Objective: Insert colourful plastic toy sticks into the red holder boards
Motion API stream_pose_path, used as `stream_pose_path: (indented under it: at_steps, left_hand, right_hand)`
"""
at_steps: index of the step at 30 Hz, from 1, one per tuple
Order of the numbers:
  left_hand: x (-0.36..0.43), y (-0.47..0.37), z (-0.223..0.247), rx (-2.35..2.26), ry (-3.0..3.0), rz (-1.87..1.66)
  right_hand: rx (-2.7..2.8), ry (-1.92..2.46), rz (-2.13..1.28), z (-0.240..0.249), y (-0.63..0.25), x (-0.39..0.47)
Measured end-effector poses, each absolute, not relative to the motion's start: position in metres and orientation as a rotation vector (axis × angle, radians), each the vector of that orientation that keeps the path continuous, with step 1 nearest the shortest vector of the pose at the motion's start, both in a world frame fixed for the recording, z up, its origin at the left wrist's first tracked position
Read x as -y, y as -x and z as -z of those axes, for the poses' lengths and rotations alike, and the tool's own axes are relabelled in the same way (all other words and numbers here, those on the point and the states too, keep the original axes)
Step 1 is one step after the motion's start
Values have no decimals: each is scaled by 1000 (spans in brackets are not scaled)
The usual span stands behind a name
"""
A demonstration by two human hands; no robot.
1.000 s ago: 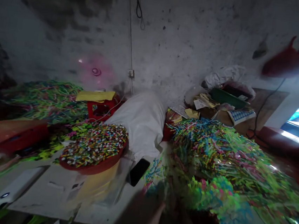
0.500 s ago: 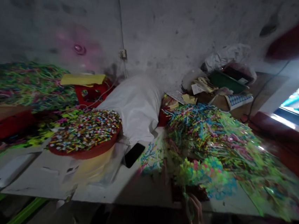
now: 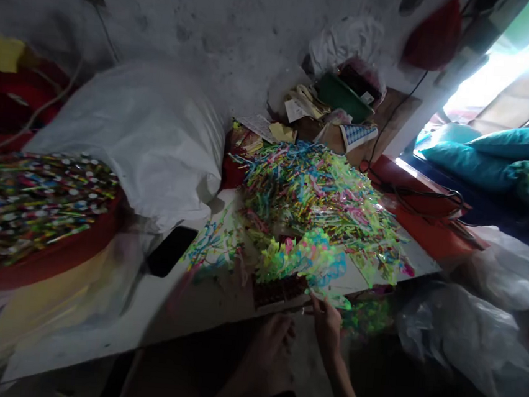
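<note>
Head view: green piece (image 3: 339, 301) stretches lengthwise rightward.

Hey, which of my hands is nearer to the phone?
Left. Your left hand is right of the phone and closer to you; your right hand is farther right, just in front of the colourful pieces.

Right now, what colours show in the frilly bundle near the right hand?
The frilly bundle is yellow-green and blue, with some pink, best seen in the head view.
</note>
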State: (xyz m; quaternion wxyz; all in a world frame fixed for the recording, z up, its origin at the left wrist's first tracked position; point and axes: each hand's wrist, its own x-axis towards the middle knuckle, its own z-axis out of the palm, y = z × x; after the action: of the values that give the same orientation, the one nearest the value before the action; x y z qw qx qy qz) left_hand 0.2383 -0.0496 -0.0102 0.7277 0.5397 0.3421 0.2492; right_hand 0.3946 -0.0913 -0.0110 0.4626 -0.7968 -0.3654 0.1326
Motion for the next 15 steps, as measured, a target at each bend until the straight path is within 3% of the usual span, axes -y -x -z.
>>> stream_pose_path:
  at_steps: [7, 15]
  left_hand:
    - [11, -261, 11, -959, -1635, -468]
    - [4, -295, 16, -961, -1913, -423]
  right_hand:
    - [1195, 2013, -120, 24, -402, 78]
    - [1097, 2388, -455, 5, -414, 65]
